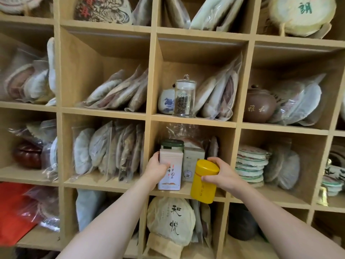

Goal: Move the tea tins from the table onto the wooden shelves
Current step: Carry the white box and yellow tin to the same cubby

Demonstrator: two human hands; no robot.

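A pale pink rectangular tea tin (172,171) stands at the front of a middle cubby of the wooden shelves (186,192). My left hand (156,170) grips its left side. My right hand (220,173) holds a yellow oval tin (203,181) upright at the cubby's front edge, its base slightly below the shelf board. Behind them, in the same cubby, stand a dark green-lidded tin (172,143) and a pale grey-green tin (192,161). The table is out of view.
Bagged tea cakes fill most cubbies. A glass jar (183,97) and a blue-and-white ceramic jar (166,101) sit in the cubby above. A brown clay pot (258,105) is at right, and stacked tea cakes (250,165) lie in the right neighbour cubby.
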